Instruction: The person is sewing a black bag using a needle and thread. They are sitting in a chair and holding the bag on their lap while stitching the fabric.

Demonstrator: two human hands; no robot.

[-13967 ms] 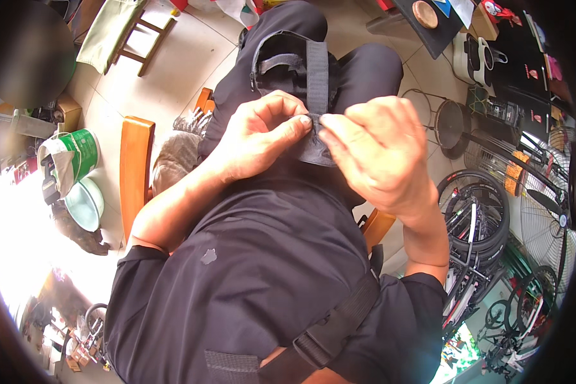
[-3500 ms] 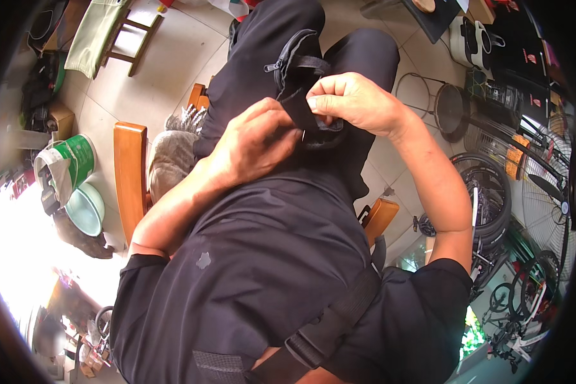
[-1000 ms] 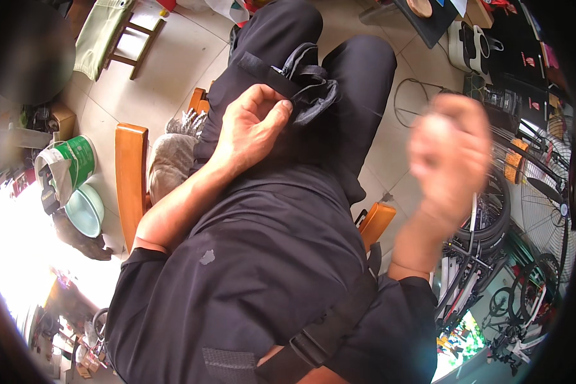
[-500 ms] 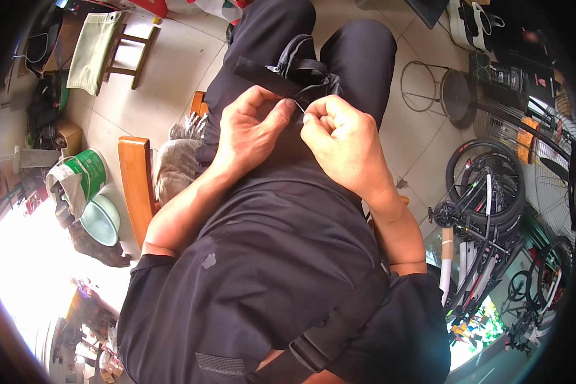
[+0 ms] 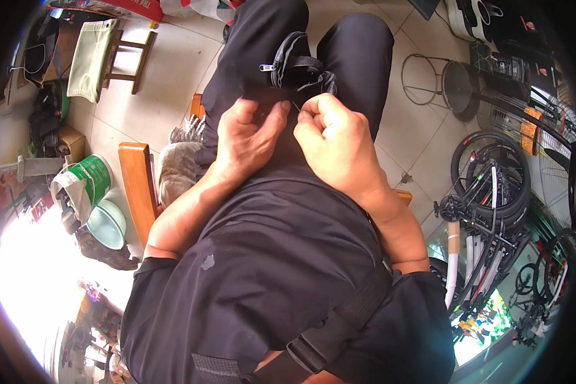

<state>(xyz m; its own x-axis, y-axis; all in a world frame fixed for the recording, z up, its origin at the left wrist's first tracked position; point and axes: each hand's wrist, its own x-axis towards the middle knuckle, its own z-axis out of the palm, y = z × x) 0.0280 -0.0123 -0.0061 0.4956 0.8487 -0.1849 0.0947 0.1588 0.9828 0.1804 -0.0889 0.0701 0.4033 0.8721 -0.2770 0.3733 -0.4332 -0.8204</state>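
On my lap lies a small black fabric pouch (image 5: pixel 291 64) with a silver zipper pull (image 5: pixel 267 68) at its left side. Just below it my left hand (image 5: pixel 246 134) has its thumb and forefinger apart, with nothing visible between them. My right hand (image 5: pixel 333 137) is closed in a pinch to the right of it. A thin, pale, needle-like sliver (image 5: pixel 295 104) sticks out from its fingertips toward my left thumb; its exact kind is too small to tell. Both hands are in front of my dark shirt.
A wooden chair part (image 5: pixel 137 185) stands by my left arm. Beyond it are a green and white bucket (image 5: pixel 95 179), a pale basin (image 5: pixel 107 224) and a folding stool (image 5: pixel 128 61). A folded bicycle (image 5: pixel 489 185) and a round wire-framed stand (image 5: pixel 422 80) are at right.
My left thumb and forefinger have moved apart from their pinch. The hands have shifted slightly toward me and left, and the dark strip by the pouch is now blurred.
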